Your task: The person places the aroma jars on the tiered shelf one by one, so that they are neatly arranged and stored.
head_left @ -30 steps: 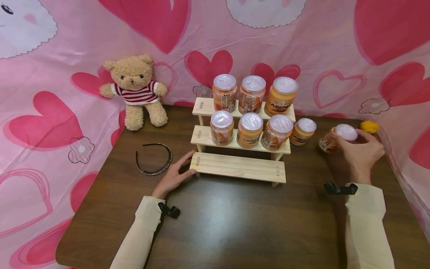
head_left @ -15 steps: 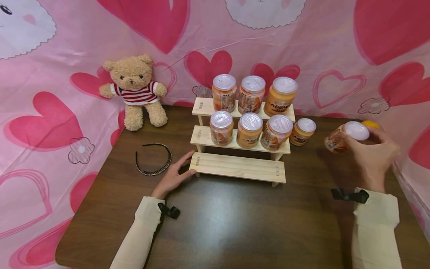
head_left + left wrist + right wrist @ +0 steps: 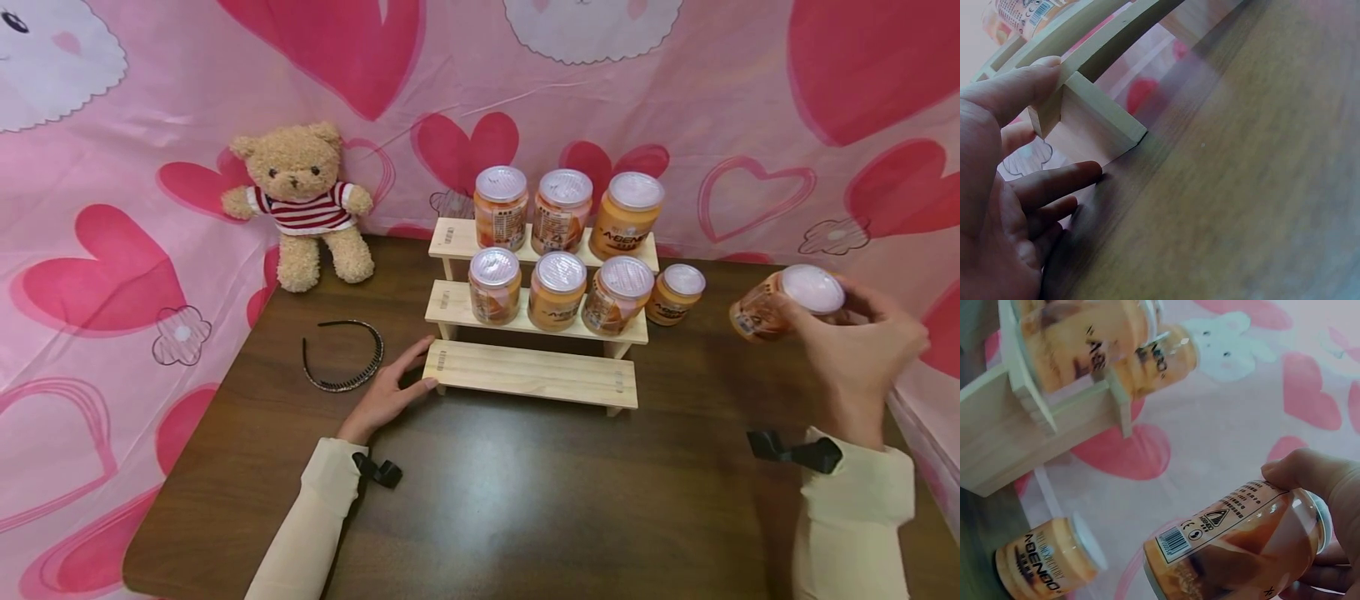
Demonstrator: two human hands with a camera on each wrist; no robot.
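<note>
In the head view my right hand grips a clear jar with orange contents and a silvery lid, tilted above the table at the right. The right wrist view shows the barcode side of this held jar; its lid end is partly behind the fingers. My left hand holds the left end of the lowest step of a wooden three-step display stand, thumb at the front edge, forefinger at the back. In the left wrist view, the other fingers lie straight beside the step's leg.
Three jars stand on the top step and three more jars on the middle step. Another jar stands on the table right of the stand. A teddy bear and a headband are at the left.
My right hand has moved right and slightly nearer with the jar, lifting it and tilting it further. The yellow object behind it is now hidden. My left hand has stayed still.
</note>
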